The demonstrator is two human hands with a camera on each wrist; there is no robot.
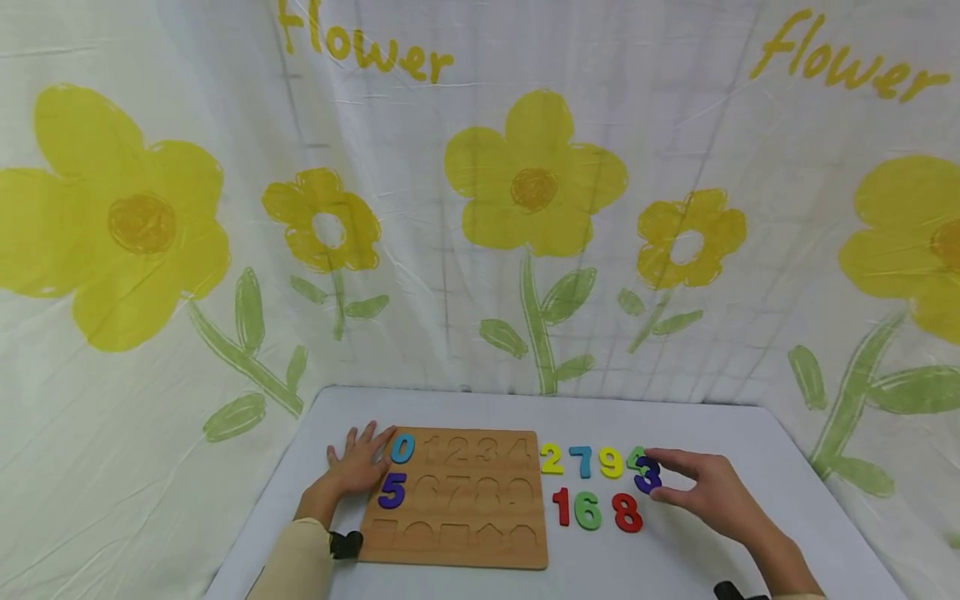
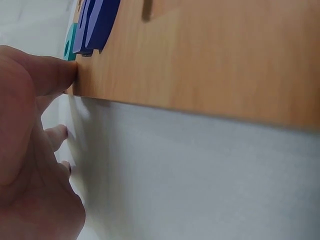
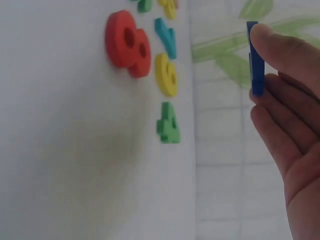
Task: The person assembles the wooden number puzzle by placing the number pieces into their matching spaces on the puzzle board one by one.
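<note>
In the head view, my right hand (image 1: 716, 496) pinches a dark purple number 3 (image 1: 648, 476) between thumb and fingers, partly covering the green number 4 (image 1: 634, 457). The right wrist view shows the 3 edge-on as a blue slab (image 3: 257, 65), held above the tabletop. My left hand (image 1: 360, 465) spreads its fingers at the upper left edge of a wooden number puzzle board (image 1: 453, 555). Its thumb (image 2: 55, 75) touches the board's edge in the left wrist view. A blue 0 (image 1: 402, 448) and a purple 5 (image 1: 392, 491) sit on the board's left side, among recessed outlines.
Right of the board lie a yellow 2 (image 1: 551, 459), blue 7 (image 1: 581, 462), yellow 9 (image 1: 611, 462), red 1 (image 1: 562, 507), green 6 (image 1: 588, 511) and red 8 (image 1: 627, 512). Behind the white table (image 1: 615, 575) hangs a flower-printed curtain (image 1: 405, 333).
</note>
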